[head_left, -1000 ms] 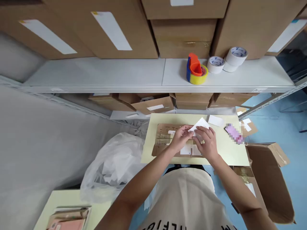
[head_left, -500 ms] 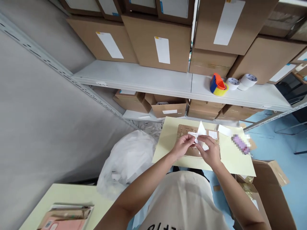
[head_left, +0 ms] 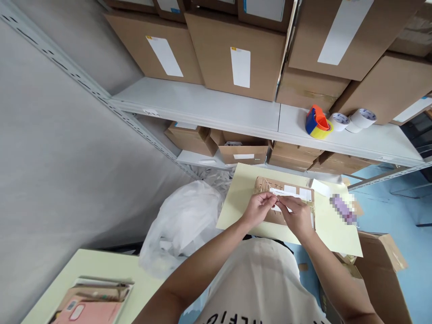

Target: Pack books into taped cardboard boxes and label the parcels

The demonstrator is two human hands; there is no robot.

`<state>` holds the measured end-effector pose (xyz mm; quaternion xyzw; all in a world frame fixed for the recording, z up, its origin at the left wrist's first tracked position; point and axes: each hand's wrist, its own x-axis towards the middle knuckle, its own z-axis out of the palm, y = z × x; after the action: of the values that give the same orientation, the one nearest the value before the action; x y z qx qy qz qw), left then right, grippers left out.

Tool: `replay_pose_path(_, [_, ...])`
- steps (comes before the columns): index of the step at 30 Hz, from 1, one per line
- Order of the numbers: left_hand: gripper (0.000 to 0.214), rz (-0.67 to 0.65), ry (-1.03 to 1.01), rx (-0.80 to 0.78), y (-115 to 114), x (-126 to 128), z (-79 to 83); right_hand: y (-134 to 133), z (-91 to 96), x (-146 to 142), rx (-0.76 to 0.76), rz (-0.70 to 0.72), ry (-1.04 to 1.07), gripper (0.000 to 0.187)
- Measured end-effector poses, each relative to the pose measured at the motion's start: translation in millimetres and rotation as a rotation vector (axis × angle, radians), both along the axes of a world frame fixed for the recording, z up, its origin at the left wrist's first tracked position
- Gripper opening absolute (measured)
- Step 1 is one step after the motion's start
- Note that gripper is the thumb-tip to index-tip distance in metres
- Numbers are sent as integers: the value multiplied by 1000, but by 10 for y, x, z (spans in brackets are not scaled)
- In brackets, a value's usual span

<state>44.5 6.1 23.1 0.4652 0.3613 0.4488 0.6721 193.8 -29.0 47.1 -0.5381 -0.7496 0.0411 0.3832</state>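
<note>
At the grip, the fingertips of the left hand (head_left: 258, 208) and the right hand (head_left: 298, 216) are found brought together in a narrow pinch; a small white slip (head_left: 277, 200) appears to be held between them, though its full outline cannot be made out. Just beyond the tips, and mostly to their right, a white strip (head_left: 286, 193) is noted; whether it is held or lies on the surface below cannot be told. Its long axis runs left to right, and most of its length is nearer the right hand. Directly below the grip lies a cardboard box (head_left: 274, 218), set lengthwise along the desk (head_left: 232, 211), with more of it to the right of the pinch than to the left. Its white label (head_left: 305, 194) is seen right of the grip, past the right hand's fingers. Farther right, a white stack (head_left: 320, 187) is placed near the box, and beyond that a blurred purple item (head_left: 342, 209). Well to the left, a translucent bag (head_left: 184, 211) is observed.
</note>
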Motion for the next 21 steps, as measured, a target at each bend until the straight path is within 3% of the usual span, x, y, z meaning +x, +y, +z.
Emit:
replay_pose_path(5, [42,-19,-8,9,61,34,9,80,9,56,97,-24,-126,21])
replay_pose_path(17, [39,-23,113,57,81,73,-92,109,-33,125,-117,75,4,21])
replay_pose_path(21, [38,-28,96,24,81,68,-93,145,-53,137,-91,47,-72,21])
